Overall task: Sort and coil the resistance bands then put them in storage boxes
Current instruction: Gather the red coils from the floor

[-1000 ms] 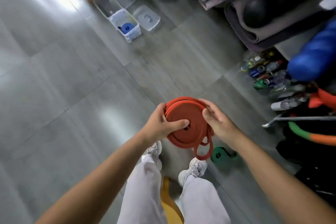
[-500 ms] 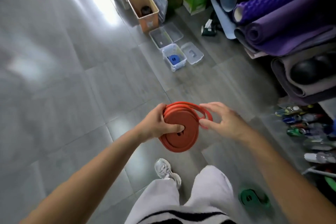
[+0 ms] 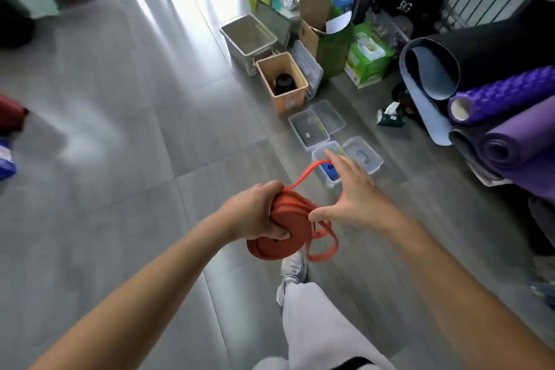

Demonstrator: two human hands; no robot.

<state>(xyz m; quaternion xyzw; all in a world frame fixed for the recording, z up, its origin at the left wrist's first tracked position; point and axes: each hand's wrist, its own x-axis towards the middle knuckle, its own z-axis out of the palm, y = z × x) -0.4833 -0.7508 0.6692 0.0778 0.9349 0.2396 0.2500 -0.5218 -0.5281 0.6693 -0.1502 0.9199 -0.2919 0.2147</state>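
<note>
My left hand (image 3: 255, 213) grips a coiled red resistance band (image 3: 280, 230) at waist height, thumb pressed near its centre. A loose length of the band loops up and over my right hand (image 3: 351, 192), whose fingers are spread and straight, and another loop hangs below the coil. On the floor ahead stands a small clear storage box (image 3: 319, 161) holding a blue coiled band (image 3: 330, 170), partly hidden behind my right hand. An empty clear box (image 3: 309, 129) sits just beyond it.
Clear lids (image 3: 363, 153) lie beside the boxes. Farther on stand an orange bin (image 3: 282, 81), a grey tub (image 3: 247, 37) and cardboard boxes. Rolled purple and black mats (image 3: 495, 117) are stacked at the right. Grey tiled floor spreads to the left.
I have walked toward the storage boxes, which now lie closer. My right hand has opened and lifted, drawing a loose length of the red band up off the coil.
</note>
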